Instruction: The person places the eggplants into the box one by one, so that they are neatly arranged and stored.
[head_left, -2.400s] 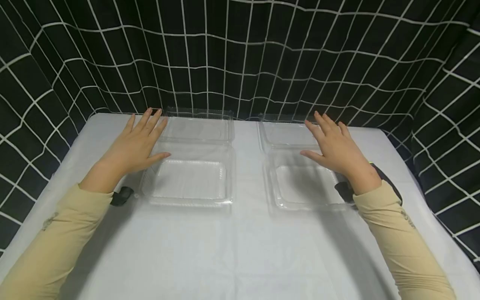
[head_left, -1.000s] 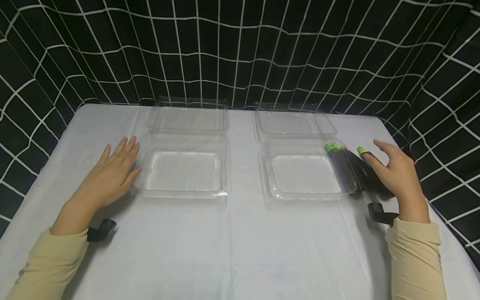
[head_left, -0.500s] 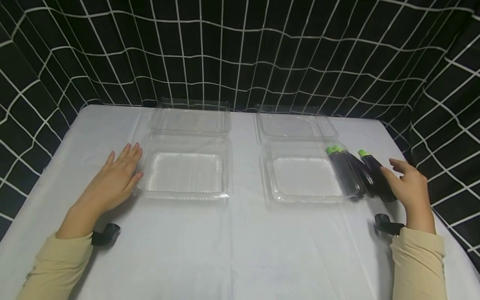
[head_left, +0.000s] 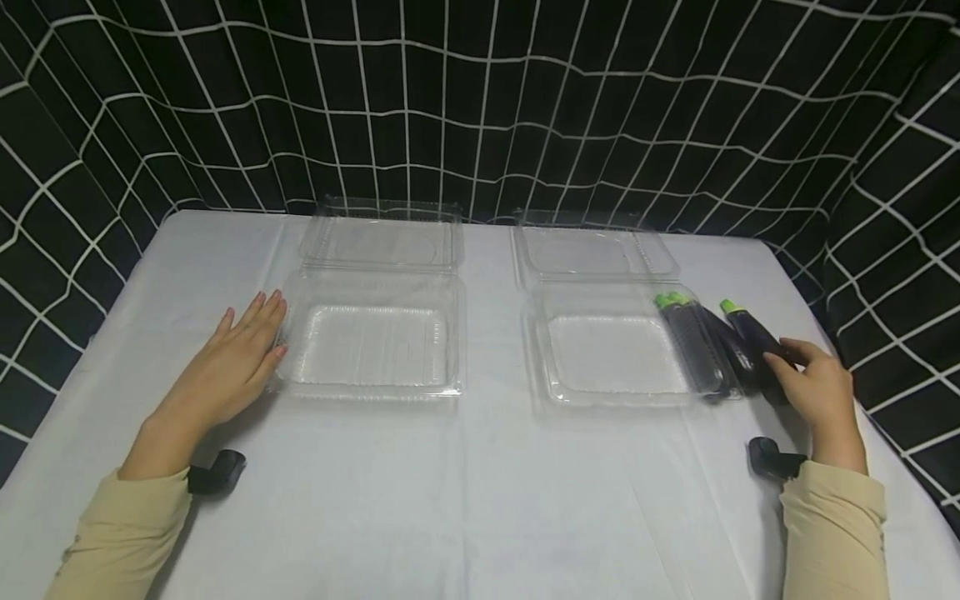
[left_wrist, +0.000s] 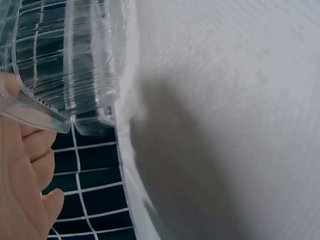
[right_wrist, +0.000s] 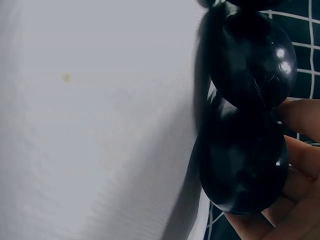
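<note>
Three dark eggplants with green caps lie side by side at the right of the table. My right hand (head_left: 816, 385) grips the outermost eggplant (head_left: 752, 332) near its round end, thumb and fingers on it; the right wrist view shows its glossy bottom (right_wrist: 245, 165) with the fingers curled at its side. The middle eggplant (head_left: 726, 337) lies against it. The innermost eggplant (head_left: 688, 342) shows through the right rim of the right clear plastic container (head_left: 615, 396). My left hand (head_left: 225, 362) lies with straight fingers at the left edge of the left clear plastic container (head_left: 367, 390).
Both containers have their lids hinged open towards the back, the left lid (head_left: 382, 242) and the right lid (head_left: 592, 252). A white cloth covers the table (head_left: 465, 492). Black curtain with white netting (head_left: 450, 100) surrounds the back and sides.
Both hands have moved outward from above the containers, the left to its container's edge. The right hand has come down on the outermost eggplant, drawn nearer along it and taken hold of it.
</note>
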